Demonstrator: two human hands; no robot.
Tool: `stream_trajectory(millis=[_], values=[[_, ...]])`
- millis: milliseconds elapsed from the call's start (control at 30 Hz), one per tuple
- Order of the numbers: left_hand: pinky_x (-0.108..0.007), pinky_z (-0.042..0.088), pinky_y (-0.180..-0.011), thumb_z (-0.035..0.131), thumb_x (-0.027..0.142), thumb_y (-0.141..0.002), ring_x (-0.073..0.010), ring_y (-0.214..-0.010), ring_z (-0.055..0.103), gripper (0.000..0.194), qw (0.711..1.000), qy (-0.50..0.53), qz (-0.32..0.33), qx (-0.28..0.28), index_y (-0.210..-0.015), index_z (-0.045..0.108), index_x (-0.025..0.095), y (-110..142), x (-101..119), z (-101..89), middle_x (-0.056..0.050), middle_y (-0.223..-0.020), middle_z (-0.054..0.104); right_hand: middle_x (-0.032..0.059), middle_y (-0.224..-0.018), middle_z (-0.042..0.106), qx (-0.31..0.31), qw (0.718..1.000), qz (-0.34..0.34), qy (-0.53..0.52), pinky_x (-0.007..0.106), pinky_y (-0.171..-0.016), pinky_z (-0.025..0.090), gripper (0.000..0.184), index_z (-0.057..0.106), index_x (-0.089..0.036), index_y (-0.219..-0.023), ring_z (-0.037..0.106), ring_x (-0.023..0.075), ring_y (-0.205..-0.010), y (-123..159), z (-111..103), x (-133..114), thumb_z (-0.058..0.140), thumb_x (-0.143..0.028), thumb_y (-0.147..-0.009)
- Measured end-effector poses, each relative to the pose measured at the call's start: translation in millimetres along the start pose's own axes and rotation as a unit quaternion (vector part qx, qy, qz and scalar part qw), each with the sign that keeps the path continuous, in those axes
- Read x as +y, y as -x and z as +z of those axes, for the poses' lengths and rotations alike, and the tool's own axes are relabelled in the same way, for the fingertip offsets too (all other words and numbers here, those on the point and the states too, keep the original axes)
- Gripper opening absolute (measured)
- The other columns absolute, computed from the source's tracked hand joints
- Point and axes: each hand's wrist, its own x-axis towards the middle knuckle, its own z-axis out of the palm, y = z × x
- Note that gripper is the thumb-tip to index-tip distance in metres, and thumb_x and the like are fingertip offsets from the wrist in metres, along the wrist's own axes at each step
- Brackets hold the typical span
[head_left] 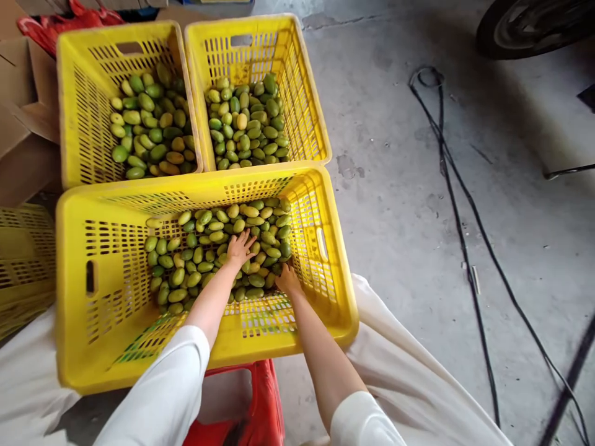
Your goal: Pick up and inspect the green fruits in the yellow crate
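Note:
The near yellow plastic crate [204,368] holds many small oval mangoes [176,276], green to yellow, heaped toward its middle and right side. My left hand [240,249] lies on top of the heap with its fingers spread, touching the fruit. By the crate's right wall, my right hand [288,280] reaches down at the edge of the heap. Its fingers are curled against a dark green mango [277,269], and their tips are partly hidden.
Two more yellow crates of mangoes, a left one [69,111] and a right one [313,99], stand beyond. Cardboard [23,99] is at the left. A red stool [267,396] shows below the near crate. A black cable [458,204] and a wheel [493,31] are on the right.

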Motion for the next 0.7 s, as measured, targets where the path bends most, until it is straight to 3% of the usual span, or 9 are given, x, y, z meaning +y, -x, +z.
stream_trajectory(millis=[200,433,567,700], values=[[-0.06,0.024,-0.119,0.046,0.032,-0.1,-0.0427,-0.147,0.034,0.057,0.999,0.016,0.001,0.042,-0.156,0.05,0.023,-1,-12,8.1,-0.018,-0.167,0.038,0.0198,-0.14,0.06,0.028,0.999,-0.01,-0.042,0.029,-0.102,0.047,0.05,0.049,-0.011,-0.14,0.059,0.028,-0.131,-20,12,4,0.06,-0.019,-0.092],[-0.063,0.017,-0.121,0.051,0.029,-0.095,-0.0456,-0.147,0.03,0.062,0.996,0.065,-0.027,0.057,-0.156,0.046,0.02,-3,-1,8.3,-0.018,-0.166,0.038,0.0226,-0.141,0.058,0.013,0.999,0.02,-0.049,0.032,-0.101,0.048,0.046,0.052,-0.013,-0.134,0.064,0.029,-0.124,-20,8,10,0.065,-0.017,-0.09],[-0.068,0.018,-0.118,0.058,0.031,-0.093,-0.0508,-0.148,0.024,0.054,0.986,0.144,-0.045,0.069,-0.145,0.056,0.019,-6,5,6.5,-0.021,-0.164,0.038,0.0207,-0.128,0.068,-0.004,0.999,0.03,-0.043,0.031,-0.097,0.049,0.056,0.045,-0.011,-0.141,0.067,0.0293,-0.123,-21,7,10,0.067,-0.02,-0.09],[-0.068,0.016,-0.119,0.049,0.018,-0.095,-0.0482,-0.147,0.028,0.039,0.968,0.222,-0.06,0.103,-0.132,0.064,0.019,-10,1,3.8,-0.021,-0.159,0.044,0.0225,-0.129,0.068,-0.01,0.998,0.053,-0.03,0.034,-0.096,0.051,0.058,0.046,-0.011,-0.141,0.068,0.0308,-0.122,-20,6,9,0.07,-0.028,-0.091]])
